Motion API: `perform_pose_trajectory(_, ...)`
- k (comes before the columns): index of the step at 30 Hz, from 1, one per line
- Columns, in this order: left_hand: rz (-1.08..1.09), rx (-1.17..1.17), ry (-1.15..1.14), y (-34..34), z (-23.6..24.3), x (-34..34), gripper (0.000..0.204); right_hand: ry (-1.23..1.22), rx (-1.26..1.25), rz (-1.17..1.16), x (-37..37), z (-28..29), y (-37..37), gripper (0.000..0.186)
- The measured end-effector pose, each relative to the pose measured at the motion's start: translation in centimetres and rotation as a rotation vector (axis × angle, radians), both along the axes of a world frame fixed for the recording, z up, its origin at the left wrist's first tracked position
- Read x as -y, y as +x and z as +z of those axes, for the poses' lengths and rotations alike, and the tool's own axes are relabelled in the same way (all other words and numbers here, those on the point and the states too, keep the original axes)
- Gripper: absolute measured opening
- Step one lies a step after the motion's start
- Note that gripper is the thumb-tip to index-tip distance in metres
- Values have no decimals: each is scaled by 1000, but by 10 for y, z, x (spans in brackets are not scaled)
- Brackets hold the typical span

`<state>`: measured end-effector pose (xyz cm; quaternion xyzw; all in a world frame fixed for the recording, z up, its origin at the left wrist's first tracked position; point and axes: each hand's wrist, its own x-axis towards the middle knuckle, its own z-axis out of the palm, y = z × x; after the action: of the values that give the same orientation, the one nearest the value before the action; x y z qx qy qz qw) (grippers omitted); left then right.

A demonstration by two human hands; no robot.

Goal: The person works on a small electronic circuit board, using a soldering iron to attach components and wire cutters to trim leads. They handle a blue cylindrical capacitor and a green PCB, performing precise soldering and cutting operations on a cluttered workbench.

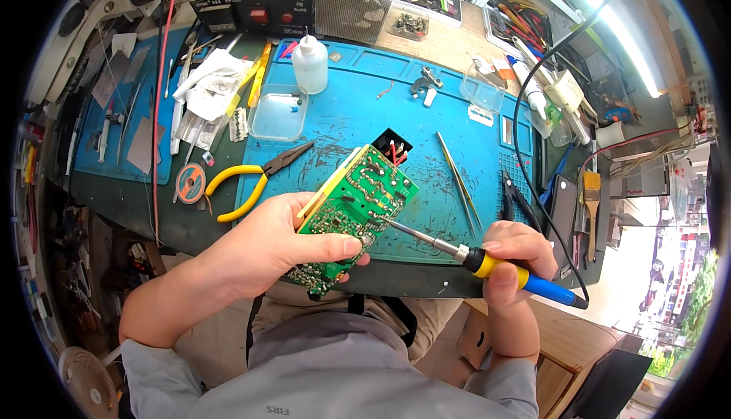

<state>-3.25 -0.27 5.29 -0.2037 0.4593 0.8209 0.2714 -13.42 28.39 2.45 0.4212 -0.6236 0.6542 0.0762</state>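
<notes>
My left hand (285,244) grips a green circuit board (358,209) by its left edge, thumb on the soldered face and fingers behind. The board is tilted over the near edge of the blue mat. Red wires and a black socket (393,145) show at its far end. In my right hand (514,259) is a soldering iron (499,270) with a yellow and blue handle. Its metal tip points left and meets the board's face near the right edge; whether it touches cannot be made out. A black cord runs from the handle up the right side.
Yellow-handled pliers (255,179), a solder spool (190,183) and a clear tray (279,112) lie left on the blue mat (343,99). A white bottle (310,65) stands behind. Tweezers (458,183), black cutters (518,202) and a brush (592,209) lie right.
</notes>
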Motion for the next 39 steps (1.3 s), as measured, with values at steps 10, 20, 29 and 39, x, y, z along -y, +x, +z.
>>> perform_pose_trajectory(10,-25,30,45,-1,2,5,63,-53,12,-77,-6,-6,6,39)
perform_pose_trajectory(20,-70,-888,-1028,48,12,-38,72,198,-212,-194,-2,6,35,59)
perform_pose_trajectory(29,-57,-974,-1659,51,-25,-67,85,377,-341,-305,15,-17,67,46)
perform_pose_trajectory(39,119,-1091,-1418,60,-47,-54,77,475,-450,-291,22,-21,67,44)
